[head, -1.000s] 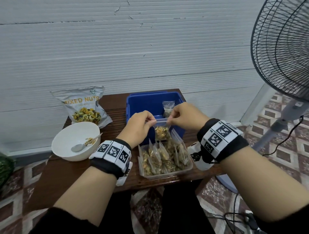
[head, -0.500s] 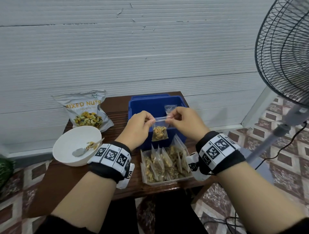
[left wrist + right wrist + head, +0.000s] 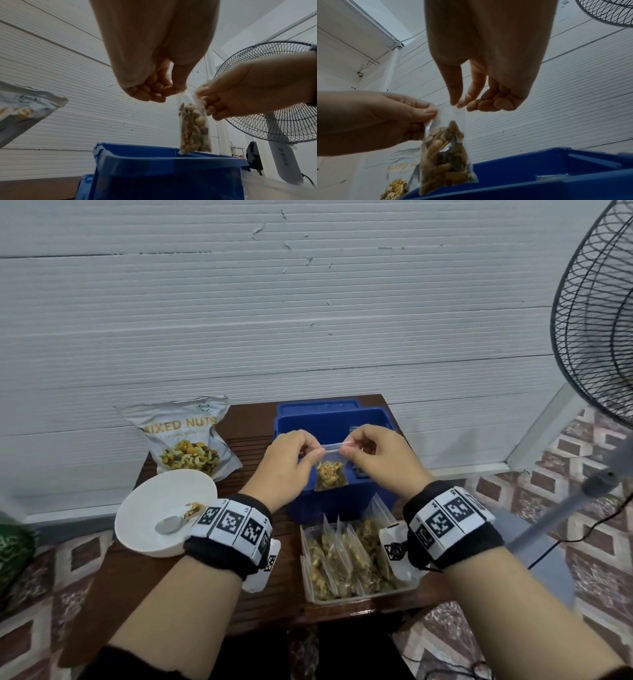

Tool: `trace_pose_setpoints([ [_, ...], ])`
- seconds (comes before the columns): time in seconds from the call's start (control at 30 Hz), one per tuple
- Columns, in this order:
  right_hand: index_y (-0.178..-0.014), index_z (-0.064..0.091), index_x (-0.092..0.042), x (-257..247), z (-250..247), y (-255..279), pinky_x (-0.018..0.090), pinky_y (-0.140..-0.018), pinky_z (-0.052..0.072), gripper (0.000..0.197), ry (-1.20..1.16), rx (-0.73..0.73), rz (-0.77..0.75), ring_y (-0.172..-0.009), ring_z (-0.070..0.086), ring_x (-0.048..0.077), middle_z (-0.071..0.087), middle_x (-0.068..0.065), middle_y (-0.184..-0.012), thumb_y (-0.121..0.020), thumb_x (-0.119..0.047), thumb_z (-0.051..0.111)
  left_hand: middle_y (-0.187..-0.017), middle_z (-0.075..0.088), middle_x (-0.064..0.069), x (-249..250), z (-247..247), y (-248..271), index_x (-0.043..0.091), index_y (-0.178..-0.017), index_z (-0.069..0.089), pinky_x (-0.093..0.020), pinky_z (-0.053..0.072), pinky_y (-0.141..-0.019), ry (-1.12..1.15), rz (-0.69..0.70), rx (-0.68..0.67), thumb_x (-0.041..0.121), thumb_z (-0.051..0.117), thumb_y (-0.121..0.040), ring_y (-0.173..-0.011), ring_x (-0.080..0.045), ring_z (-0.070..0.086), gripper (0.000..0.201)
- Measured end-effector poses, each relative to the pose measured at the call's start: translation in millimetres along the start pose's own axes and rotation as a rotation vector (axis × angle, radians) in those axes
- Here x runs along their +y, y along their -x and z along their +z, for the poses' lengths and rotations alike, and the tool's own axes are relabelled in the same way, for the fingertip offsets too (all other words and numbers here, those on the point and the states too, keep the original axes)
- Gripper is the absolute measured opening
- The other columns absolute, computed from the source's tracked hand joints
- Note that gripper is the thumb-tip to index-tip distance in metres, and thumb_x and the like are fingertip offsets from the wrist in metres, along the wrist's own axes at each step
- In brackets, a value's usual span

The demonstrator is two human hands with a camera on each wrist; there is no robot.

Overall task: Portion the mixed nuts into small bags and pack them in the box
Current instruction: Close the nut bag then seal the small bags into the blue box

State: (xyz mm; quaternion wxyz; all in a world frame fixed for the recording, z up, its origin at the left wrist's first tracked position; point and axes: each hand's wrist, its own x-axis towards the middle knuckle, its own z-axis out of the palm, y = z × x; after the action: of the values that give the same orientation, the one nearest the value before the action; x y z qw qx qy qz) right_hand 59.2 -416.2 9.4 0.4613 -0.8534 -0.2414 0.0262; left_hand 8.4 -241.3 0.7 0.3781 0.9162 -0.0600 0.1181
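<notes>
A small clear bag of mixed nuts (image 3: 330, 475) (image 3: 193, 129) (image 3: 447, 155) hangs above the blue box (image 3: 363, 422) (image 3: 154, 161) (image 3: 556, 175). My left hand (image 3: 291, 460) (image 3: 173, 89) pinches its top left corner between thumb and forefinger. My right hand (image 3: 370, 453) (image 3: 460, 104) pinches the top right corner, so the bag's mouth is stretched flat between them. Nearer to me, a clear plastic tray (image 3: 406, 590) holds several filled small bags standing upright. The silver MIXED NUTS pouch (image 3: 185, 440) leans against the wall at the left.
A white bowl (image 3: 154, 508) with a metal spoon (image 3: 169, 523) and a few nuts sits on the left of the small wooden table (image 3: 137, 594). A standing fan (image 3: 596, 337) is at the right. More small bags lie inside the blue box, mostly hidden by my right hand.
Both hands have lifted the small bag from just over the tray to above the blue box. The bag's top is now pulled straighter between them.
</notes>
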Motion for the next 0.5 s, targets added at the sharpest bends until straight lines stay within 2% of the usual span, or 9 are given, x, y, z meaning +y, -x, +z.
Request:
trace_pose_setpoints([
  [0.1,-0.078,0.063,-0.024,0,1,-7,0.012,-0.065,0.043,0.01,-0.004,0.007,-0.026,-0.072,0.057,0.006,0.064,-0.007,-0.077,-0.087,-0.019,0.067,-0.086,0.056,0.01,-3,0,-8,0.023,-0.084,0.054,-0.022,0.036,-0.078,-0.019,0.018,-0.02,0.019,0.055,-0.095,-0.09,-0.013,0.051,0.012],
  [0.17,-0.075,0.061,-0.024,1,1,-11,0.013,-0.065,0.042,0.015,0.006,0.028,-0.035,-0.07,0.056,0.005,0.063,-0.007,-0.074,-0.088,-0.016,0.065,-0.086,0.057,0.012,-4,0,-13,0.024,-0.084,0.056,-0.016,0.036,-0.077,0.005,0.016,-0.01,0.02,0.057,-0.095,-0.089,-0.01,0.051,0.011],
  [0.27,-0.079,0.059,-0.018,1,1,-17,0.006,-0.064,0.039,0.013,0.047,0.025,-0.043,-0.07,0.053,-0.001,0.059,-0.01,-0.075,-0.091,-0.013,0.06,-0.087,0.056,0.014,-5,-1,-19,0.021,-0.09,0.058,-0.003,0.036,-0.075,0.081,-0.008,0.002,0.02,0.058,-0.094,-0.084,0.0,0.051,0.005],
  [0.37,-0.083,0.058,-0.014,3,2,-23,0.003,-0.064,0.038,0.01,0.027,0.026,-0.019,-0.071,0.052,-0.002,0.057,-0.01,-0.076,-0.093,-0.011,0.058,-0.089,0.057,0.015,-9,-2,-25,0.022,-0.092,0.059,-0.002,0.037,-0.075,0.103,-0.032,-0.01,0.02,0.058,-0.094,-0.086,0.001,0.052,0.003],
  [0.5,-0.087,0.063,-0.016,5,2,-31,0.01,-0.066,0.044,0.003,-0.008,-0.016,0.003,-0.072,0.057,0.004,0.062,-0.009,-0.079,-0.09,-0.016,0.063,-0.086,0.056,0.015,-15,-1,-35,0.021,-0.088,0.059,-0.002,0.036,-0.073,0.071,-0.031,0.018,0.019,0.06,-0.093,-0.083,0.001,0.051,0.005],
])
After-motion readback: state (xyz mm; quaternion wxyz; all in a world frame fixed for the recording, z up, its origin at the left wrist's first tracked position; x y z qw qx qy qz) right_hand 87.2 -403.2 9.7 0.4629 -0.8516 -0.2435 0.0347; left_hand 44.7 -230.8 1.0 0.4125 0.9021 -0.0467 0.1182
